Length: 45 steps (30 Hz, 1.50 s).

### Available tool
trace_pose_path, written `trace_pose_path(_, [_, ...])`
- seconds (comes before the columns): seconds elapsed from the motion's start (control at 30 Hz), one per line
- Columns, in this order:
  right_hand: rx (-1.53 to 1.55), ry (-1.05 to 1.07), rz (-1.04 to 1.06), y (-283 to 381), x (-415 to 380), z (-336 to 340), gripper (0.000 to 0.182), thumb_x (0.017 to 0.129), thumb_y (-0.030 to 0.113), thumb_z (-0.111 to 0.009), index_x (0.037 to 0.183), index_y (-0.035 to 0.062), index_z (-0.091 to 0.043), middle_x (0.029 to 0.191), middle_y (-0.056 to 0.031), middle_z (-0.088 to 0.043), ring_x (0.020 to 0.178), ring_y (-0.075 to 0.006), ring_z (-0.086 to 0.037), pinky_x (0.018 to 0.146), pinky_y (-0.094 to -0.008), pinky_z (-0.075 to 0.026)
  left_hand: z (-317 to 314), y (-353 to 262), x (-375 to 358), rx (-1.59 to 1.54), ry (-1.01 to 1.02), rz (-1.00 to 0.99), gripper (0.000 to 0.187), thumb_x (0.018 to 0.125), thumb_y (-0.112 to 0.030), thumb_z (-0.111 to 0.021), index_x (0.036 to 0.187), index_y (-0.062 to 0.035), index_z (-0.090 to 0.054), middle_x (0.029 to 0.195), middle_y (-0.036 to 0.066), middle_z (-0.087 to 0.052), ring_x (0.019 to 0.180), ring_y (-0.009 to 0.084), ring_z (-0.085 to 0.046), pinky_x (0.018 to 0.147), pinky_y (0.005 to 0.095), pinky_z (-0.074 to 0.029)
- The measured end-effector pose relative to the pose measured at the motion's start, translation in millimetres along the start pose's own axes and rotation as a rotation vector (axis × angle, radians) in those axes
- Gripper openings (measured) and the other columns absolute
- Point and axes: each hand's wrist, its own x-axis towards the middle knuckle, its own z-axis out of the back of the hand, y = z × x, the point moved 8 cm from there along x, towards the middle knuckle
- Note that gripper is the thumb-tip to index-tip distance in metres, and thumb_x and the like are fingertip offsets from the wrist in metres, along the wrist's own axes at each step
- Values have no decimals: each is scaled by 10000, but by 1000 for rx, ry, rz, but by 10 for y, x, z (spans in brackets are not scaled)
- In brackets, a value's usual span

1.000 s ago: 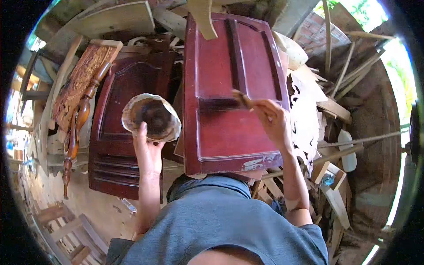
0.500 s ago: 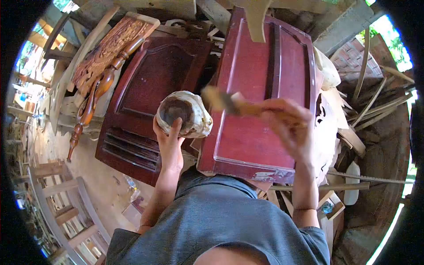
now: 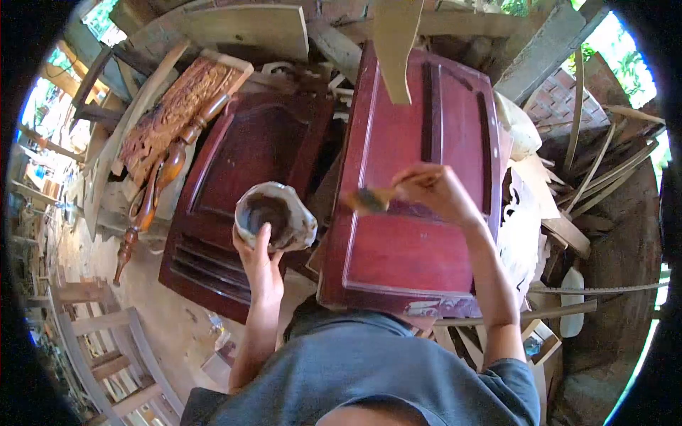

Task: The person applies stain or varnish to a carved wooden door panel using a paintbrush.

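My left hand (image 3: 263,273) is closed around a white, brown-stained container (image 3: 301,226), with the thumb over its near rim. Its opening faces me and the inside looks dark. In my right hand (image 3: 444,195) is a paintbrush (image 3: 374,200), gripped by its wooden handle. The blurred bristles point left, over the left edge of a red panelled door (image 3: 398,255) that lies in front of me. Behind the container, a darker panelled door (image 3: 259,142) with slats at its lower end lies on the left.
A carved wooden panel (image 3: 177,106) and a turned post (image 3: 169,170) lean at the far left. Wooden frames (image 3: 106,341) stand at lower left. A pale board (image 3: 393,50) juts over the red door's top. Wood strips (image 3: 604,170) and a white bottle (image 3: 572,302) are at right.
The paintbrush, in my right hand, has dropped lower in view, and its bristles now overlap the red door's left part. The container sits lower and further left, its opening showing more. The view has tilted up.
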Motion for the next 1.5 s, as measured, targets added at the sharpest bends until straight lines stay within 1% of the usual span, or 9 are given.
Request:
trace_pose_path(0.17, [-146, 284, 88, -222, 854, 54, 199, 884, 197, -682, 983, 26, -705, 859, -77, -715, 726, -102, -651, 673, -251, -553, 42, -135, 48, -29, 1, -45, 803, 869, -225, -677, 1493, -233, -172, 1482, 64, -268, 1344, 271, -303, 1010, 578, -342])
trace_pose_path(0.5, [-159, 66, 187, -282, 2912, 1243, 204, 873, 235, -680, 928, 42, -715, 792, -103, -708, 674, -131, -654, 577, -274, -537, 194, 83, 199, -41, -38, -2, 639, 891, -292, -621, 1435, -236, -291, 1451, 98, -316, 1317, 337, -348, 1003, 643, -358])
trace_pose_path(0.67, [-694, -454, 390, -100, 3179, 1655, 246, 865, 258, -667, 1033, 79, -689, 931, -130, -711, 807, -274, -702, 703, -383, -563, 106, 10, 234, 0, -82, -25, 637, 881, -311, -633, 1423, -236, -307, 1429, 98, -344, 1300, 324, -372, 986, 618, -399])
trace_pose_path(0.87, [-1096, -334, 765, -418, 3223, 1069, 234, 900, 346, -607, 977, 153, -715, 865, -119, -717, 785, -243, -707, 708, -390, -580, 45, -13, 219, 40, -103, -35, 622, 868, -333, -644, 1400, -227, -340, 1394, 93, -386, 1261, 310, -428, 963, 559, -450])
trace_pose_path(0.97, [-746, -120, 559, 97, 2616, 855, 194, 910, 289, -618, 953, 129, -720, 844, -121, -721, 797, -219, -709, 703, -359, -575, -91, -1, 220, 72, -72, -16, 610, 866, -343, -642, 1390, -223, -353, 1382, 91, -402, 1256, 301, -437, 945, 540, -469])
trace_pose_path(1.2, [-274, -619, 142, -822, 2922, 2147, 319, 798, 315, -761, 902, 17, -712, 835, -122, -721, 665, -167, -691, 638, -323, -561, -435, -25, 170, 64, 25, -22, 645, 866, -301, -636, 1417, -220, -312, 1393, 104, -376, 1279, 311, -403, 944, 552, -462])
trace_pose_path(1.27, [528, -521, 104, -1356, 2865, 2543, 264, 813, 196, -751, 927, -37, -705, 823, -102, -715, 683, -152, -693, 611, -299, -567, -419, -30, 183, 42, 40, -34, 704, 865, -252, -636, 1455, -215, -255, 1408, 122, -348, 1292, 325, -377, 961, 567, -444])
trace_pose_path(1.3, [-84, -723, 32, -1248, 2593, 2786, 254, 831, 167, -725, 939, -61, -697, 801, -99, -714, 681, -129, -689, 607, -291, -566, -377, -3, 194, 31, 38, -26, 699, 867, -259, -637, 1453, -221, -258, 1410, 120, -345, 1296, 321, -370, 966, 576, -437])
trace_pose_path(1.5, [-200, -914, -117, -1636, 1720, 3836, 244, 810, 250, -708, 715, 25, -698, 655, -22, -674, 561, -65, -596, 481, -266, -475, -335, 72, 204, 92, 18, 13, 595, 857, -360, -654, 1366, -221, -378, 1397, 95, -364, 1276, 311, -396, 978, 571, -431])
